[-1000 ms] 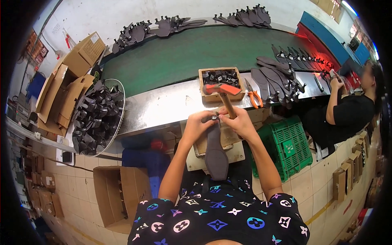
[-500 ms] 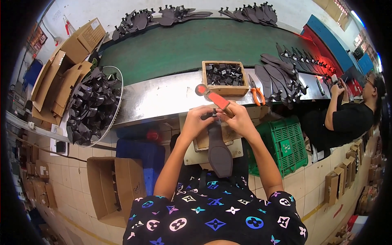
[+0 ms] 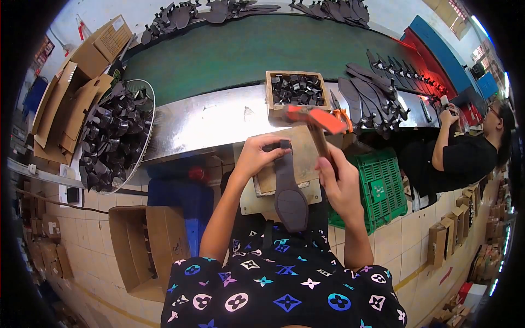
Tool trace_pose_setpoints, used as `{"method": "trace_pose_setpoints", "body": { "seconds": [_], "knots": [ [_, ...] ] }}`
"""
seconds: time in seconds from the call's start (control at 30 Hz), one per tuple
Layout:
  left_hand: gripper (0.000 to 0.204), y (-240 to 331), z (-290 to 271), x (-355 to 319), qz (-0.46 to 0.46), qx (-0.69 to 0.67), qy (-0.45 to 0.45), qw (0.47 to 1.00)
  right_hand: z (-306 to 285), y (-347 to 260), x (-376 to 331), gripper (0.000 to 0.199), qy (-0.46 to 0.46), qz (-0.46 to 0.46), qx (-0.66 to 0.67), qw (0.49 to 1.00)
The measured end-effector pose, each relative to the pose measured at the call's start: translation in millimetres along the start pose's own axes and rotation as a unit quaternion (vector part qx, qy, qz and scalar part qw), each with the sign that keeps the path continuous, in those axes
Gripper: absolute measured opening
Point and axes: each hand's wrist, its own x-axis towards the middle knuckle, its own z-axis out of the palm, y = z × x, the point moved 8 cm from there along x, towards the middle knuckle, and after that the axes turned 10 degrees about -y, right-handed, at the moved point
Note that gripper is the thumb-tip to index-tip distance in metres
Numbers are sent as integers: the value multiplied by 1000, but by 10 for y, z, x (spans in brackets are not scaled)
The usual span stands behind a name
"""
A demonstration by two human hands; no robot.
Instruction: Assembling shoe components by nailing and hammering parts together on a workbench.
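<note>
The dark sole point(image 3: 291, 203) is held over a worn board point(image 3: 303, 141), its heel end pinched by the left hand point(image 3: 255, 156); a hammer point(image 3: 321, 119) is gripped by the right hand's curled fingers point(image 3: 327, 170); beyond, black pieces point(image 3: 298, 89) are boxed

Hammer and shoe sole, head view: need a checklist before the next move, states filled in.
1. Hammer gripped by its handle in the right hand: ok.
2. Left hand holding the narrow end of the sole: ok.
3. Right hand apart from the sole: ok.
4. Left fingers well away from the small black block at that end: not ok, they are right at it.
5. Block fully seated: cannot tell, the fingers and angle hide the joint.
</note>
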Motion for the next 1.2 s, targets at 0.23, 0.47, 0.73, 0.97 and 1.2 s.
{"method": "trace_pose_setpoints", "body": {
  "seconds": [0.23, 0.47, 0.73, 0.97, 1.2],
  "knots": [
    [27, 98, 4, 44, -36, 2, -27, 999, 106, -134, -207, 32, -1, -44, -135, 990],
    [70, 99, -13, -31, -5, 168, -27, 985, -168, -913, -520, 33, 69, -136, -224, 963],
    [110, -25, 18, -132, -66, 317, -27, 946, -6, -167, -325, 31, 66, -32, -172, 982],
    [65, 149, 41, -101, -59, 345, -29, 936, 259, 22, -192, 36, -39, -5, -142, 989],
    [20, 449, 238, -335, 91, 185, -58, 977, -144, -207, -260, 28, 74, -63, -106, 990]
  ]
}}
